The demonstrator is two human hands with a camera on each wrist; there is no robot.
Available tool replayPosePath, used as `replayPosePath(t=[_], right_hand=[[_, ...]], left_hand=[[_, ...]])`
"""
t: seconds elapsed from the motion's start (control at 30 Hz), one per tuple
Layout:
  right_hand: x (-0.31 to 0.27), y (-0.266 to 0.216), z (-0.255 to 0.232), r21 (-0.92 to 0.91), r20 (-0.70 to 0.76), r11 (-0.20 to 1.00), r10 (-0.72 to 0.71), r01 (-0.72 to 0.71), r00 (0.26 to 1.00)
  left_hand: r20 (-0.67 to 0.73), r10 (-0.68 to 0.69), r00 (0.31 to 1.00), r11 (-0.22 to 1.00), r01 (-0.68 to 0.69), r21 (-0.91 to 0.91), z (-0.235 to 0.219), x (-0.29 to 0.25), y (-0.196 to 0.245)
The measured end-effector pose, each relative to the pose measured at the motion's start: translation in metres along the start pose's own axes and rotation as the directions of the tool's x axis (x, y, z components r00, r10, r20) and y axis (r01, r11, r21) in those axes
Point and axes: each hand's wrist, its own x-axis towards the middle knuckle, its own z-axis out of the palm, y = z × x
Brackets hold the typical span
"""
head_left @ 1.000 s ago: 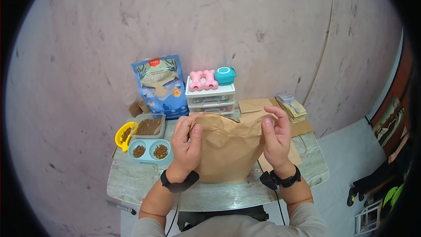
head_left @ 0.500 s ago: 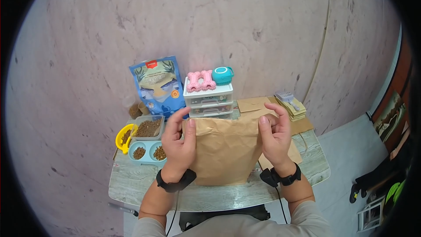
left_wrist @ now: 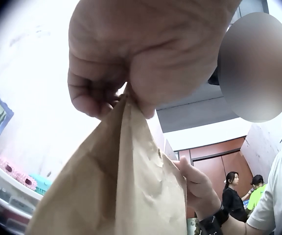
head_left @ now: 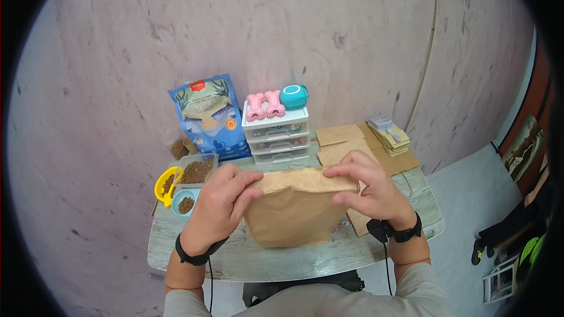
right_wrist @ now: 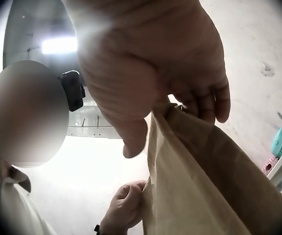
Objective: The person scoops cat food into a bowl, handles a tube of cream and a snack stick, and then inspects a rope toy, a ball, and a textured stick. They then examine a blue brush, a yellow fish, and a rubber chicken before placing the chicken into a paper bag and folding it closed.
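A brown paper bag (head_left: pixel 296 217) stands upright on the table in front of the person, its mouth flattened together with a crease along the top band. The left hand (head_left: pixel 218 202) pinches the bag's top left corner between thumb and fingers. At the opposite top corner, the right hand (head_left: pixel 376 191) grips the edge, index finger along the top and thumb on the near side. In the left wrist view, the side gusset of the bag (left_wrist: pixel 131 181) narrows up into the left fingers. The right wrist view shows the bag's other side (right_wrist: pixel 195 176) rising to the right fingers. The bag's inside is hidden.
Left on the table (head_left: pixel 176 246) are a clear tub of kibble (head_left: pixel 212 160), a yellow bowl (head_left: pixel 160 185), a light blue bowl (head_left: pixel 178 206) and a blue food pouch (head_left: pixel 214 123). Behind stands a drawer unit (head_left: pixel 279 147); flat paper bags (head_left: pixel 341 135) and envelopes (head_left: pixel 395 145) lie right.
The bag's open mouth has been drawn flat, and its top edge now sits lower. Both hands have turned inward, from holding the sides with raised fingers to pinching the top corners.
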Motion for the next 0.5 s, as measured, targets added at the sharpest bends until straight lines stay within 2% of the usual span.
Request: replayPosePath(t=[0.07, 0.13, 0.27, 0.33, 0.37, 0.43, 0.47, 0.5], right_hand=[[0.000, -0.001, 0.000, -0.101, 0.013, 0.991, -0.092, 0.093, 0.996], [-0.002, 0.002, -0.002, -0.131, 0.032, 0.986, -0.099, 0.102, 0.995], [-0.002, -0.002, -0.003, -0.213, 0.035, 0.967, -0.133, 0.138, 0.990], [0.001, -0.006, -0.002, -0.237, 0.027, 0.956, -0.170, 0.171, 0.985], [0.003, -0.009, -0.001, -0.262, 0.022, 0.943, -0.207, 0.205, 0.978], [0.009, -0.013, 0.002, -0.275, 0.044, 0.931, -0.237, 0.239, 0.971], [0.011, -0.015, 0.004, -0.288, 0.066, 0.916, -0.273, 0.280, 0.960], [0.012, -0.017, 0.006, -0.293, 0.065, 0.915, -0.272, 0.278, 0.960]], left_hand=[[0.045, 0.012, 0.999, 0.999, -0.013, 0.030, -0.004, -0.002, 0.000], [0.182, 0.062, 0.981, 0.998, -0.065, 0.012, -0.008, -0.005, -0.003], [0.182, 0.076, 0.980, 0.996, -0.084, 0.039, -0.010, -0.006, -0.006], [0.139, 0.210, 0.968, 0.957, -0.233, 0.174, -0.015, 0.003, 0.002], [0.143, 0.211, 0.967, 0.957, -0.234, 0.171, -0.009, 0.009, 0.006], [0.021, 0.340, 0.940, 0.930, -0.340, 0.138, 0.009, 0.020, 0.014], [0.021, 0.342, 0.940, 0.930, -0.341, 0.134, 0.013, 0.020, 0.015], [0.112, 0.336, 0.935, 0.934, -0.346, 0.093, 0.017, 0.020, 0.015]])
